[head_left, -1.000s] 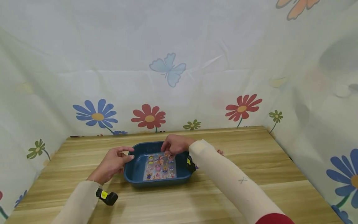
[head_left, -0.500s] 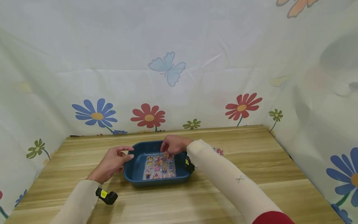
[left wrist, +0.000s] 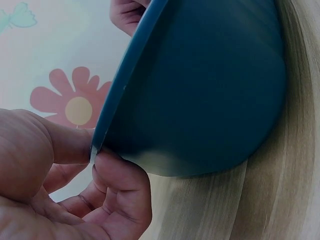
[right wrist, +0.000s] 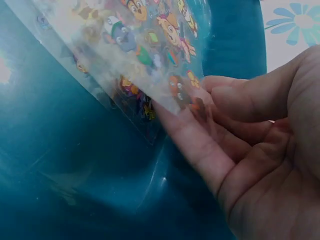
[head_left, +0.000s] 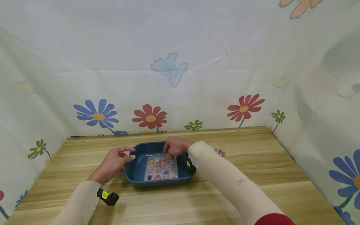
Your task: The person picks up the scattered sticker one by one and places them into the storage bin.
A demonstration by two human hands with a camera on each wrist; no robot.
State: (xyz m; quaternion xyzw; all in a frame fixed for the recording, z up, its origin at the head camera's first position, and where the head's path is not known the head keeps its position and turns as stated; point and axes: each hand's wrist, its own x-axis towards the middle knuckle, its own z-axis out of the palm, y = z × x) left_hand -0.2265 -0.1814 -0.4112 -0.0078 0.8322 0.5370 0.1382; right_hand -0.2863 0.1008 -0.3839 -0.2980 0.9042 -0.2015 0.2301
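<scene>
A dark blue plastic basin (head_left: 158, 184) stands on the wooden table, with clear sticker sheets (head_left: 161, 168) printed with cartoon figures lying in it. My left hand (head_left: 113, 164) pinches the basin's left rim between thumb and curled fingers; in the left wrist view, the rim (left wrist: 112, 102) passes between them. Reaching in from the right, my right hand (head_left: 176, 145) is at the far right corner of the sheets. In the right wrist view, its thumb and forefinger pinch the corner of the upper sheet (right wrist: 145, 40), which is raised above another sheet (right wrist: 145, 117) below.
On the table (head_left: 239, 193), a small colourful printed piece (head_left: 220, 152) lies beyond the right forearm, partly hidden by the sleeve. Each wrist wears a small black camera (head_left: 108, 197). A flower-printed white curtain (head_left: 202, 93) rises behind the table and along both sides.
My right forearm has shifted slightly left, showing more of the colourful piece behind it. The left hand and the basin have stayed put.
</scene>
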